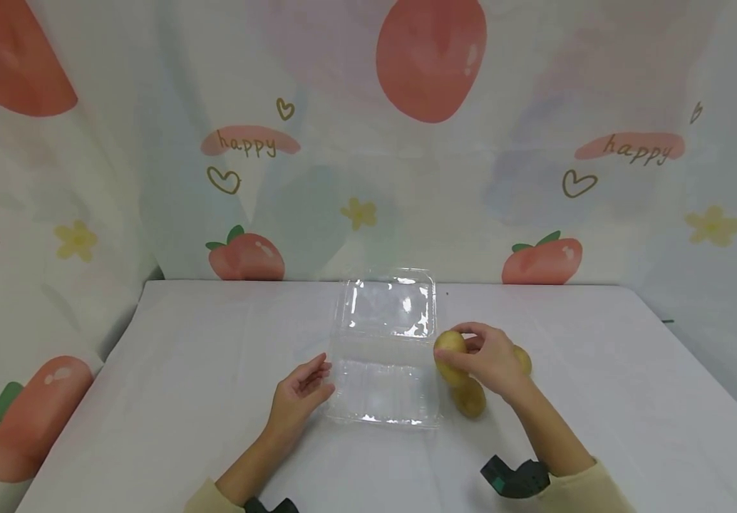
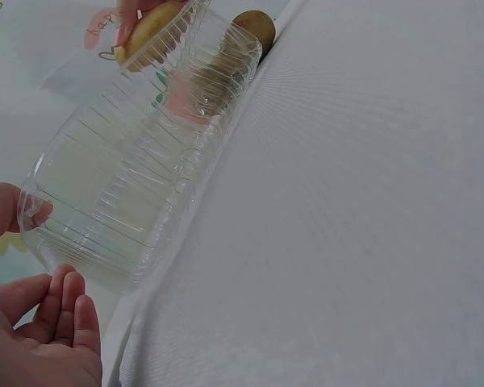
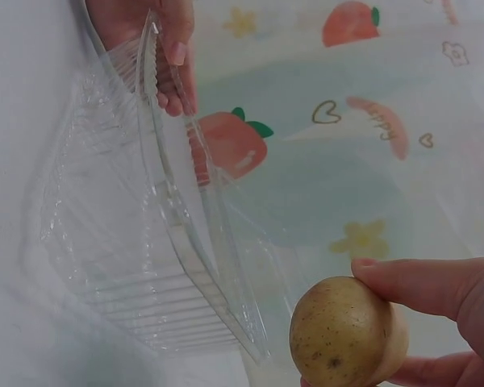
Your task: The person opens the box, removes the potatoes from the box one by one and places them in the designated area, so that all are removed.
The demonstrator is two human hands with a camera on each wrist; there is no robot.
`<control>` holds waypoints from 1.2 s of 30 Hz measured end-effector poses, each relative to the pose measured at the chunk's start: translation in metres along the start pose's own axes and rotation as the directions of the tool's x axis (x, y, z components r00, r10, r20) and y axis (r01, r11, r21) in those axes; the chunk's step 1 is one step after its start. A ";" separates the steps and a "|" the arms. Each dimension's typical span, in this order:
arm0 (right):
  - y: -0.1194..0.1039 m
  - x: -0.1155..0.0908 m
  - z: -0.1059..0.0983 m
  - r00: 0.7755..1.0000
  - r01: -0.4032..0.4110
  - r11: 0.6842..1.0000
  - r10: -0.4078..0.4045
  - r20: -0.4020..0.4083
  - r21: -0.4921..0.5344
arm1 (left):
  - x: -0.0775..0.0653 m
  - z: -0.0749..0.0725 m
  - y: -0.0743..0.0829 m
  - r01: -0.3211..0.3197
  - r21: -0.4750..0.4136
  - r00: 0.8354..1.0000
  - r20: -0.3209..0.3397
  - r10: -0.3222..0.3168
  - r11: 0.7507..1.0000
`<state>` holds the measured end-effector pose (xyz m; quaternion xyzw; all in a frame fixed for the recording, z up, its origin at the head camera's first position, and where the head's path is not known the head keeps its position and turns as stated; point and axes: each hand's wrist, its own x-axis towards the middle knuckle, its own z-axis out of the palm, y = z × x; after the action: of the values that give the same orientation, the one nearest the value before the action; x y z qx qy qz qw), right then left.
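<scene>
In the head view my right hand (image 1: 490, 356) pinches a yellow potato (image 1: 450, 358) between thumb and fingers, close to the right edge of a clear plastic clamshell container (image 1: 384, 392). The container lies with its lid (image 1: 388, 306) swung back. A second potato (image 1: 469, 397) rests on the table just below the held one. Partly hidden behind my right hand is a third potato (image 1: 523, 359). At the container's left edge is my left hand (image 1: 294, 399), its fingers loosely bent and its thumb at the rim. The right wrist view shows the held potato (image 3: 343, 332) beside the container wall.
A white cloth covers the table (image 1: 202, 342). Behind it hangs a patterned backdrop (image 1: 433, 171) with fruit and "happy" prints. Dark wrist devices (image 1: 516, 477) sit by both sleeves.
</scene>
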<state>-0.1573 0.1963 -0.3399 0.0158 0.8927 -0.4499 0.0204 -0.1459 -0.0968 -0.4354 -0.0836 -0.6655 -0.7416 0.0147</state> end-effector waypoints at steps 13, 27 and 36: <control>0.012 -0.012 -0.027 1.000 -0.009 1.000 0.009 -0.010 -0.013 | 0.000 0.000 -0.002 0.002 0.012 1.000 -0.004 -0.002 1.000; 0.040 -0.018 -0.044 0.997 -0.072 0.994 0.071 -0.016 -0.076 | 0.000 0.000 -0.002 -0.005 0.022 1.000 -0.006 0.005 1.000; 0.059 -0.022 -0.045 0.993 -0.113 0.987 0.115 0.008 -0.116 | 0.000 0.000 -0.002 -0.014 0.021 1.000 -0.002 0.015 1.000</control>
<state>-0.1331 0.2671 -0.3598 0.0623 0.9146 -0.3960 0.0533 -0.1458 -0.0964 -0.4371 -0.0874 -0.6727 -0.7344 0.0218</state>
